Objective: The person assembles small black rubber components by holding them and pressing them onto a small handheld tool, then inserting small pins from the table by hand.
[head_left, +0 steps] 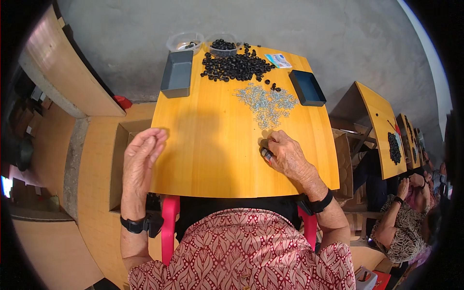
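My left hand (144,153) hangs over the table's left edge, fingers loosely bent and slightly spread, with nothing visible in it. On the right, my right hand (292,157) rests low over the table with its fingers curled. A small black cylindrical part with a pale band (266,153) is tucked in the lower fingers of that hand. Its thumb and index fingertips lie at the near edge of a spread of small silvery metal pieces (266,104), possibly screws; whether they pinch one is hidden. Farther back lies a heap of small black round parts (234,66).
A grey tray (177,75) stands at the back left and a dark tray (308,88) at the back right. Two clear tubs (185,42) and a printed packet (278,60) are along the far edge. Beside the table's left edge is a cardboard box (117,166). Another person (401,227) sits at the right.
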Demonstrator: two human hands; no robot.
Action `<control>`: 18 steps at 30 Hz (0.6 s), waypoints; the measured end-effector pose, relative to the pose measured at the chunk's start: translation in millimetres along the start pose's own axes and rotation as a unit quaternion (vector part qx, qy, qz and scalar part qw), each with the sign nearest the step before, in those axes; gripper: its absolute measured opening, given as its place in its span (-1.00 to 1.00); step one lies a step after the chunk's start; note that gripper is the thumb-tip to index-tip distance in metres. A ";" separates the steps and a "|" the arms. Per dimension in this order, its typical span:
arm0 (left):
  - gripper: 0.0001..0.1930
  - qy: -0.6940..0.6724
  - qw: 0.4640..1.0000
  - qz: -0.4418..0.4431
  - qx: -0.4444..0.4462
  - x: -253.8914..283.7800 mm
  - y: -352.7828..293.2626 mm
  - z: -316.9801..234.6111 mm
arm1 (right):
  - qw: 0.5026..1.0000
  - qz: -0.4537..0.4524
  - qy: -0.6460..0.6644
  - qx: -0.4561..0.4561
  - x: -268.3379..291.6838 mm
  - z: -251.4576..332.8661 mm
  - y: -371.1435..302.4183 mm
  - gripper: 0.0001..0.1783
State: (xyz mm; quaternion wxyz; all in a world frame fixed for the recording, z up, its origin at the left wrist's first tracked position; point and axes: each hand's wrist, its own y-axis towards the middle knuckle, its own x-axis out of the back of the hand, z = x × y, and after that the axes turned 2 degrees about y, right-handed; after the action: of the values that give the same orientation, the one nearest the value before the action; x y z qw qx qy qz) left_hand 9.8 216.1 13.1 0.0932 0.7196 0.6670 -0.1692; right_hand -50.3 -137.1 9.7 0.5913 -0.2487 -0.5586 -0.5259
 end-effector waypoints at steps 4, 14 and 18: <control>-0.73 0.033 0.993 0.106 0.048 -32.3 2.8 7.5 | 0.999 0.011 0.021 0.023 10.0 -28.6 11.5 -0.87; -0.76 0.033 0.966 0.209 0.148 -101.4 6.4 17.3 | 0.981 0.014 -0.045 -0.187 38.5 -132.2 129.7 -0.75; -0.78 0.046 0.960 0.211 0.177 -104.5 8.3 17.0 | 0.981 0.023 -0.050 -0.187 20.2 -144.2 150.5 -0.65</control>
State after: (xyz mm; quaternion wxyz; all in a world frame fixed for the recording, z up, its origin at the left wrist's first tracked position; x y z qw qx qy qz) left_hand 10.5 112.3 35.1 -0.0328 0.8558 0.4636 -0.2274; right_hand 139.0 -222.6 36.1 0.5174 -0.3935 -0.4735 -0.5943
